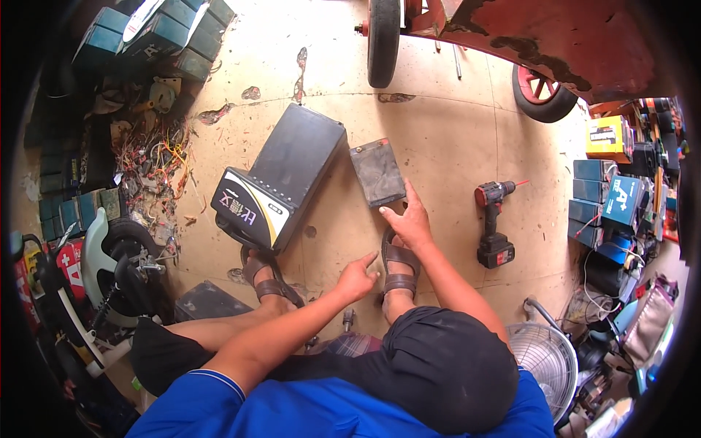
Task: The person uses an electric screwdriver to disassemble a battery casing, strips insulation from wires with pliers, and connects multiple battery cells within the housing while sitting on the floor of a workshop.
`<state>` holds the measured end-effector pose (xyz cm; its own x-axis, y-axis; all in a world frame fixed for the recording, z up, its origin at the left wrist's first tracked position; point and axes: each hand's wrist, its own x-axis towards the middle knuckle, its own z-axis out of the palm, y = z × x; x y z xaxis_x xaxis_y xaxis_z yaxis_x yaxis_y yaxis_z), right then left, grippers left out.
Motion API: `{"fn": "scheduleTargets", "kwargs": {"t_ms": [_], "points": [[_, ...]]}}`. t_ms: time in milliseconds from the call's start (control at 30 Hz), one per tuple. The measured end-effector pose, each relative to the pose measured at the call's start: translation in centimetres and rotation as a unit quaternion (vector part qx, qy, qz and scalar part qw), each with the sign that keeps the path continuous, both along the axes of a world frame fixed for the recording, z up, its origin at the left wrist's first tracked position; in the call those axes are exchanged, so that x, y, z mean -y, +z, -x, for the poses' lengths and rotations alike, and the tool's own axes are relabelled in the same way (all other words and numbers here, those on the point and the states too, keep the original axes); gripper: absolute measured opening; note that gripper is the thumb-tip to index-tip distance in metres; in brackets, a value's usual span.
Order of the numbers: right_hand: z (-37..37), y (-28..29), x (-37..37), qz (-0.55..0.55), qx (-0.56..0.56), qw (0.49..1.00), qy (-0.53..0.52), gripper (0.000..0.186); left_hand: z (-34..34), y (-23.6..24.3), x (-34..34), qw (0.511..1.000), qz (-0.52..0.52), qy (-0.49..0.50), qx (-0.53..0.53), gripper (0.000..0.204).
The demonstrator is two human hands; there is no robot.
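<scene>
A small dusty dark grey battery (377, 174) with terminals at its far edge sits on the floor ahead of me. My right hand (410, 223) grips its near right corner, the index finger along the side and the thumb by the near edge. My left hand (357, 278) hovers between my sandalled feet, holding nothing; its index finger points out while the other fingers curl loosely. Left of the small battery lies a large black battery case (298, 150), its near end covered by a black, white and yellow label panel (252, 208).
A cordless drill (496, 223) stands to the right. A red wheeled cart (540, 44) is at the far right. Tangled wires (150, 157) and stacked batteries (157, 40) line the left, beside a scooter wheel (131, 252). A fan (540, 365) stands near my right knee; more batteries (588, 193) are at right.
</scene>
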<state>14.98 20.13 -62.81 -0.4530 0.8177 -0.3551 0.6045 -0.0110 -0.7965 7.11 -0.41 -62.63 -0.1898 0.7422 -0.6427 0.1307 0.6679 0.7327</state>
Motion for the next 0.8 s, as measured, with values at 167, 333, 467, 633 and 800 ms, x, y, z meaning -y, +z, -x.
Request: {"fn": "scheduleTargets", "kwargs": {"t_ms": [167,333,467,633,800], "points": [[0.1,0.1,0.0,0.011,0.003,1.0,-0.004,0.099,-1.3,0.2,0.9,0.998,0.036,-0.046,0.015,0.063],[0.2,0.0,0.2,-0.005,0.003,1.0,-0.004,0.098,-2.8,0.1,2.4,0.997,0.0,-0.075,-0.012,0.062],[-0.8,0.4,0.8,-0.028,-0.019,0.999,0.003,0.095,-3.9,2.1,2.2,0.985,0.087,-0.147,0.001,0.054],[-5.3,0.1,5.1,0.019,0.144,0.989,-0.005,0.091,-5.7,-0.1,4.9,0.986,0.111,-0.114,0.051,0.044],[-9.8,0.9,9.2,0.086,0.173,0.981,0.029,0.094,-7.1,1.5,3.8,0.907,0.311,0.055,0.277,0.044]]}}
